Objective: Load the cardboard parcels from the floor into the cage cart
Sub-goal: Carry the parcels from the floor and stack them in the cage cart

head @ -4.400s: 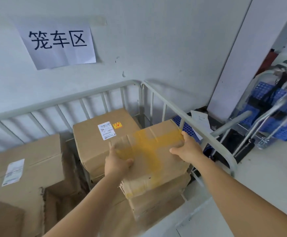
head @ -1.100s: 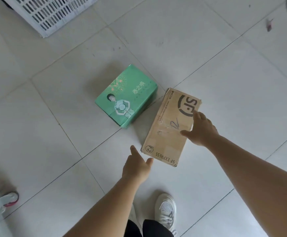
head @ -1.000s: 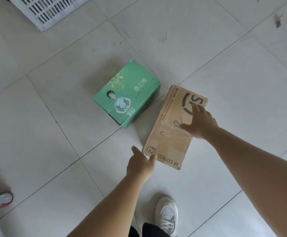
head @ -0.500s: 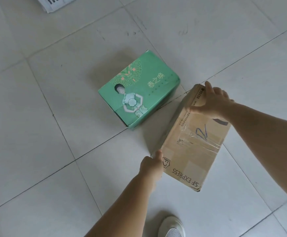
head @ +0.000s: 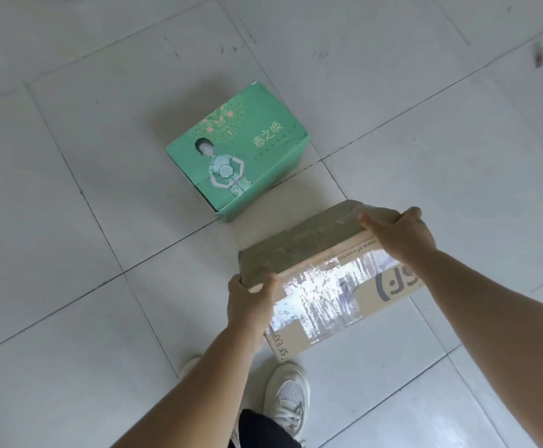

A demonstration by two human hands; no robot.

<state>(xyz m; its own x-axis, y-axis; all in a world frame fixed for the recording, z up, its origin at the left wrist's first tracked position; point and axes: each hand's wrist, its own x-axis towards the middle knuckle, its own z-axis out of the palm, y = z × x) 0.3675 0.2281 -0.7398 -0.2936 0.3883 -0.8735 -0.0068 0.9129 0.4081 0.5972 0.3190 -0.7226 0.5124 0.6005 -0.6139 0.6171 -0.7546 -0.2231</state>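
Since half a second ago the brown parcel (head: pixel 325 286) has left the tiled floor (head: pixel 69 253) and is tilted up in the air. The left hand (head: pixel 250 305) grips its near corner, the right hand (head: pixel 399 234) curls over the far end. The green box (head: pixel 238 153) stands just beyond, apart from it.

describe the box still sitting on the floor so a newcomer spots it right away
On the pale tiled floor, just beyond the brown taped cardboard parcel held in both hands, stands a small green printed carton. It alone is green, with a pictured figure and floral pattern.
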